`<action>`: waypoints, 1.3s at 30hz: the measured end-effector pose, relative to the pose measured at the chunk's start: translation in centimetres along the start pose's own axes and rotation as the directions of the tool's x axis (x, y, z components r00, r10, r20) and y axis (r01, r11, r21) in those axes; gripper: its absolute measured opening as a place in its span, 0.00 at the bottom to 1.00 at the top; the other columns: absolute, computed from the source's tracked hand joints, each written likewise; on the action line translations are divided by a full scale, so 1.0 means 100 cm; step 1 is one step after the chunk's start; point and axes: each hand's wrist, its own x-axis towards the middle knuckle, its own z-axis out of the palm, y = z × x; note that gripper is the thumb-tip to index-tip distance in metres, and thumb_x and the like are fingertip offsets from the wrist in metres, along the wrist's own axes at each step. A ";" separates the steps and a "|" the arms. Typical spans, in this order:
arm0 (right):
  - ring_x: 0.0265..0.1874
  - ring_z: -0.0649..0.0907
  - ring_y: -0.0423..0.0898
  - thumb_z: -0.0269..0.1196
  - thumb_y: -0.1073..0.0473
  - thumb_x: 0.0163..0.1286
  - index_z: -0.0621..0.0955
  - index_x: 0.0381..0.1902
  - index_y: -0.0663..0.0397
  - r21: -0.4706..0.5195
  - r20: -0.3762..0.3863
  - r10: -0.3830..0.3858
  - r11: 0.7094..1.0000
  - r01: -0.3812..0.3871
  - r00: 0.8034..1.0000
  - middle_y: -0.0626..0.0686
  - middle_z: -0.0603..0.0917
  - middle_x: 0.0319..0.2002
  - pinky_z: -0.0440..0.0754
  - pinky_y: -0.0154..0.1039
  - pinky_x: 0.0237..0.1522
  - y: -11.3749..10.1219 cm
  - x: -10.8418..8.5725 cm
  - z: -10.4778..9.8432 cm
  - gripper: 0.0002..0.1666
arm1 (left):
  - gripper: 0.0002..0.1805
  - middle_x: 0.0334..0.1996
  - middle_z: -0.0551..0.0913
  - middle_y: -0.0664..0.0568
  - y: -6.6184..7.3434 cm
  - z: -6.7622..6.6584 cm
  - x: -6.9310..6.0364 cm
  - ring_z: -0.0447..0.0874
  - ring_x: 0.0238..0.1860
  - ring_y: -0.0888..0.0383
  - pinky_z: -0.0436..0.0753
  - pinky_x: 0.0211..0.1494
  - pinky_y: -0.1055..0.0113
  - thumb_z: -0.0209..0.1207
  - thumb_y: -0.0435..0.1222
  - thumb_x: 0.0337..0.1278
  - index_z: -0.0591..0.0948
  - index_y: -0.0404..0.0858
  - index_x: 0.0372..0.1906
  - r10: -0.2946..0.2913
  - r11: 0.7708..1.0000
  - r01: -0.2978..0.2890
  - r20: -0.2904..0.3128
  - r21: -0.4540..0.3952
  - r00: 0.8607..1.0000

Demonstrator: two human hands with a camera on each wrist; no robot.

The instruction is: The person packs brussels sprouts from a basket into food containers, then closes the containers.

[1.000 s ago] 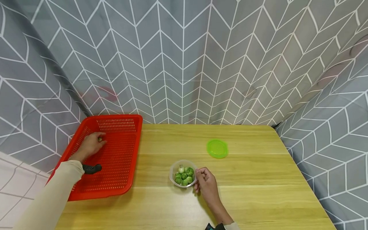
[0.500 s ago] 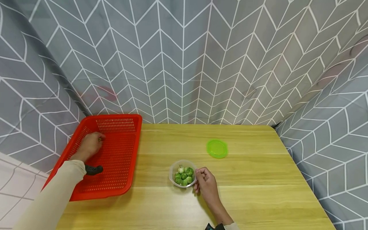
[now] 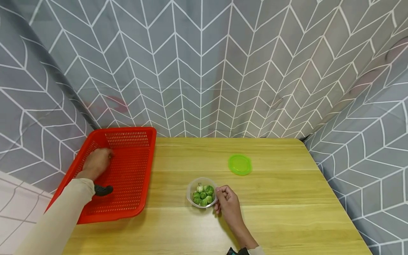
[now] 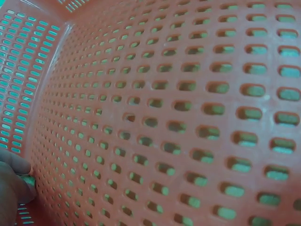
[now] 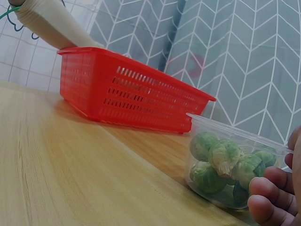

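My left hand (image 3: 96, 163) is down inside the red basket (image 3: 152, 166), near its far left corner. In the left wrist view its fingers (image 4: 13, 162) pinch a small green Brussels sprout (image 4: 29, 180), mostly covered by the hand. The head view hides this sprout behind the hand. On the table, a clear plastic container (image 3: 191, 186) holds several Brussels sprouts (image 3: 203, 195). My right hand (image 3: 228, 205) pinches the container's right rim between thumb and fingers. The right wrist view shows the sprouts (image 5: 223, 157) piled through the clear wall, with fingertips (image 5: 263, 207) against its side.
A green lid (image 3: 240, 164) lies flat on the wooden table (image 3: 287, 198), behind and right of the container. Grey patterned curtains (image 3: 200, 71) hang along the table's back and right side. White tiles (image 3: 16, 209) show at the left.
My left hand has turned and its fingers have closed in, so the sprout no longer shows in the head view. The right hand and the container stay in place.
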 end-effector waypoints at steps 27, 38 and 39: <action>0.13 0.79 0.47 0.59 0.48 0.77 0.76 0.40 0.67 -0.035 0.005 -0.014 0.999 0.014 1.000 0.60 0.80 0.22 0.81 0.42 0.15 0.002 0.001 -0.002 0.22 | 0.08 0.36 0.89 0.37 0.044 -0.018 -0.012 0.75 0.25 0.52 0.72 0.28 0.62 0.69 0.28 0.57 0.88 0.32 0.42 0.027 0.975 -0.082 -0.256 -0.209 0.966; 0.12 0.78 0.46 0.59 0.49 0.77 0.76 0.40 0.68 -0.046 0.001 -0.022 0.999 0.022 1.000 0.58 0.79 0.19 0.81 0.42 0.15 0.002 0.000 -0.001 0.23 | 0.12 0.39 0.90 0.45 0.102 -0.035 -0.027 0.51 0.16 0.65 0.58 0.18 0.67 0.68 0.40 0.63 0.89 0.43 0.49 -0.057 0.927 -0.019 -0.190 -0.376 0.980; 0.12 0.78 0.46 0.59 0.49 0.77 0.76 0.40 0.68 -0.043 0.000 -0.020 0.999 0.020 1.000 0.58 0.79 0.19 0.81 0.42 0.14 0.002 0.000 -0.001 0.23 | 0.13 0.37 0.90 0.45 0.107 -0.036 -0.029 0.50 0.15 0.65 0.58 0.17 0.68 0.68 0.42 0.63 0.89 0.44 0.50 -0.058 0.923 -0.017 -0.181 -0.385 0.982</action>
